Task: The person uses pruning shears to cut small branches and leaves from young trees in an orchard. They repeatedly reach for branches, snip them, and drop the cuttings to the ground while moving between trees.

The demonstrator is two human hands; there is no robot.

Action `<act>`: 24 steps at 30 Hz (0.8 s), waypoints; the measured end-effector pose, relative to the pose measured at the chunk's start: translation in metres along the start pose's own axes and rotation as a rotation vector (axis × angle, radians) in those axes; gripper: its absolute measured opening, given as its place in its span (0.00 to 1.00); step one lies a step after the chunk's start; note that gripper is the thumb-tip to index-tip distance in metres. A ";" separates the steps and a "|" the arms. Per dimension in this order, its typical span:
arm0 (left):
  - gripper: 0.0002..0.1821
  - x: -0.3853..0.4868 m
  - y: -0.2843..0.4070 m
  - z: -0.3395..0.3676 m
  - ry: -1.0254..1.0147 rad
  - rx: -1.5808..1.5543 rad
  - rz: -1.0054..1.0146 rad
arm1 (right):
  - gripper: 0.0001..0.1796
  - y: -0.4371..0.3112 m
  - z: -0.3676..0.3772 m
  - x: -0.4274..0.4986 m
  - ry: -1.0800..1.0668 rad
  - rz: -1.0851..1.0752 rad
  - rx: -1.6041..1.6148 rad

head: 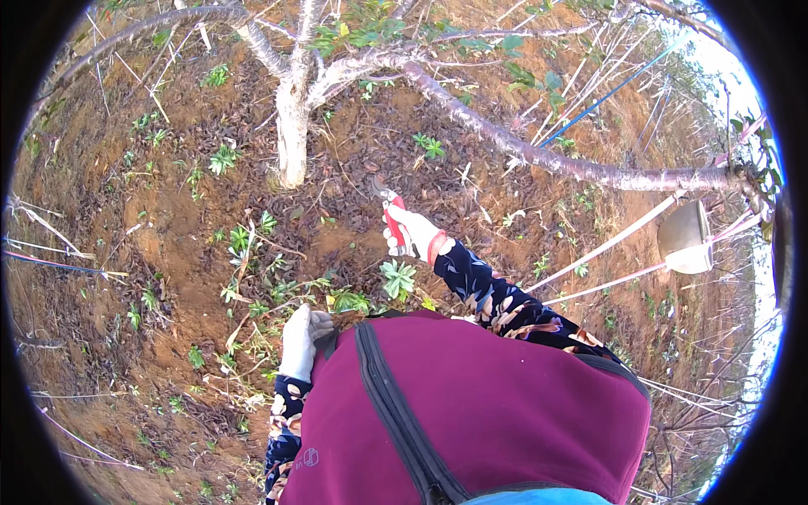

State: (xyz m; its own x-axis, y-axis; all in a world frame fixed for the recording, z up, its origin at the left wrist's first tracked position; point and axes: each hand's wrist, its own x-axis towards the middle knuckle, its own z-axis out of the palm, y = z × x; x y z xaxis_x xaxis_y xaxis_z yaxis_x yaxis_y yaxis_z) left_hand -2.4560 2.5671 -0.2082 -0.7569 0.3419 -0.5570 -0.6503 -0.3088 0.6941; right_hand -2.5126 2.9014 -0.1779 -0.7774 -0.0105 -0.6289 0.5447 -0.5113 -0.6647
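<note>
Held out in front of my body, my right hand (413, 232) in a white glove is wrapped around red-handled pruning shears (394, 222). Their metal blades point away from me toward the tree's foot, over leaf litter. A red band circles the right wrist. Low beside the front of the maroon vest (480, 391), my left hand (302, 338) also wears a white glove. Its fingers curl near the vest's dark edge, and whether they grip anything is unclear. Ahead stands a pale-barked tree trunk (292, 136), apart from both hands.
A long branch (505, 142) reaches from the tree to the right. A blue cord (612, 95) and pale straps (606, 243) slant across the right side, near a hanging container (685, 240). More cords (63, 259) cross at left. Green weeds (398, 279) dot the sloping brown soil.
</note>
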 end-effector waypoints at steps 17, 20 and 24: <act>0.15 -0.002 0.036 -0.093 0.056 0.025 0.187 | 0.19 -0.089 0.065 0.023 -0.078 -0.248 0.300; 0.14 -0.002 0.033 -0.122 0.119 -0.009 0.145 | 0.26 -0.112 0.072 0.013 -0.001 -0.364 0.289; 0.14 -0.002 0.024 -0.147 0.136 0.021 0.057 | 0.31 -0.125 0.070 0.009 0.000 -0.425 0.384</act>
State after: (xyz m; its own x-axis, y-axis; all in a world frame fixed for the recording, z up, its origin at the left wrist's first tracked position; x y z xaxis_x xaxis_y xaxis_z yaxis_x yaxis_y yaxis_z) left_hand -2.4793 2.4283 -0.2579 -0.7955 0.2008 -0.5716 -0.6053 -0.3052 0.7352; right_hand -2.6094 2.9052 -0.0720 -0.9031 0.2641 -0.3387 0.0311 -0.7464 -0.6648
